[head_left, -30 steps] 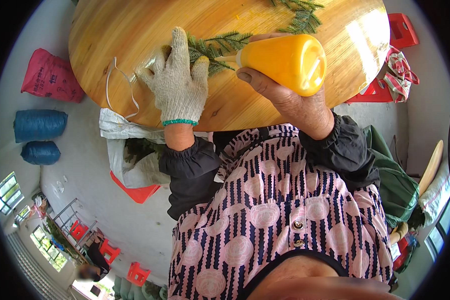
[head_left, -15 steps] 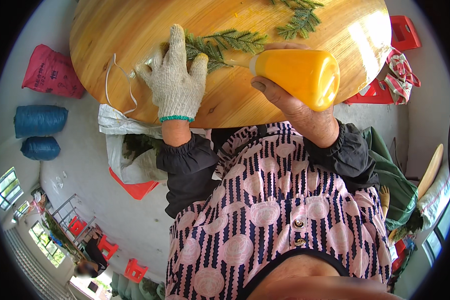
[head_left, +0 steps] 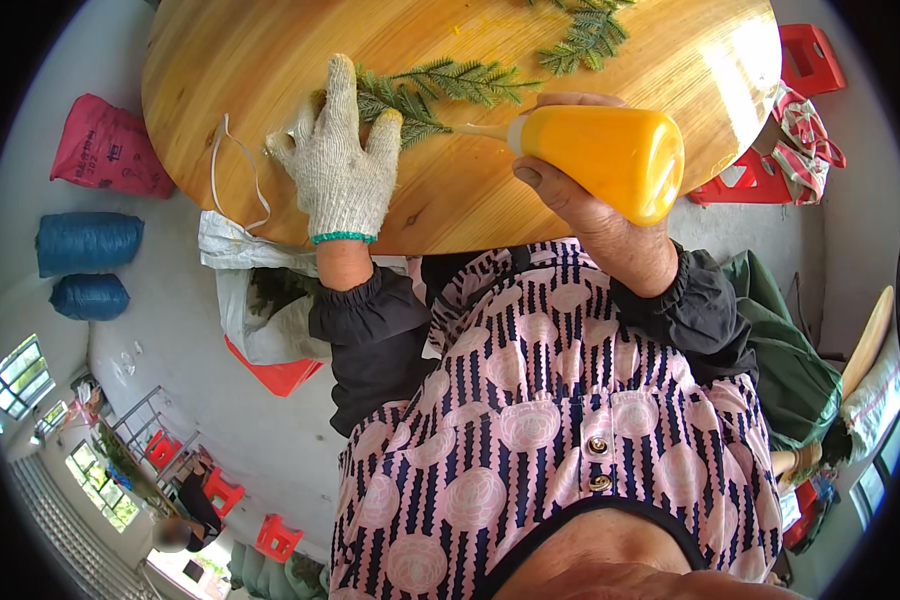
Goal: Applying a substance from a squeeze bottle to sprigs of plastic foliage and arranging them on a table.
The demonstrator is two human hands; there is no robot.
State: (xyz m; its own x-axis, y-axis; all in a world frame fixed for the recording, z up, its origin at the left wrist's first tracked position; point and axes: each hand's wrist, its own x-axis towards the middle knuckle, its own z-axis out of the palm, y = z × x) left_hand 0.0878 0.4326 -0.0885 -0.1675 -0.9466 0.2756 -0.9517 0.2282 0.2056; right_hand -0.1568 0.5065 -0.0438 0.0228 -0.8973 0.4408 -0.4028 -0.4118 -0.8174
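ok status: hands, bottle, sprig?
Left hand gloved, flat on green sprig. Right hand bare, closed on orange squeeze bottle, nozzle toward sprig. Second sprig lies apart on round wooden table.

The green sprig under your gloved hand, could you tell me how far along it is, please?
Done: the sprig lies flat on the round wooden table, pinned by the gloved left hand. In hand: the right hand tips the orange squeeze bottle, nozzle toward the stem. Left: another sprig lies untouched farther back.

A round wooden table (head_left: 610,60) bears green fern-like sprigs (head_left: 450,85) and a white cord (head_left: 235,165).
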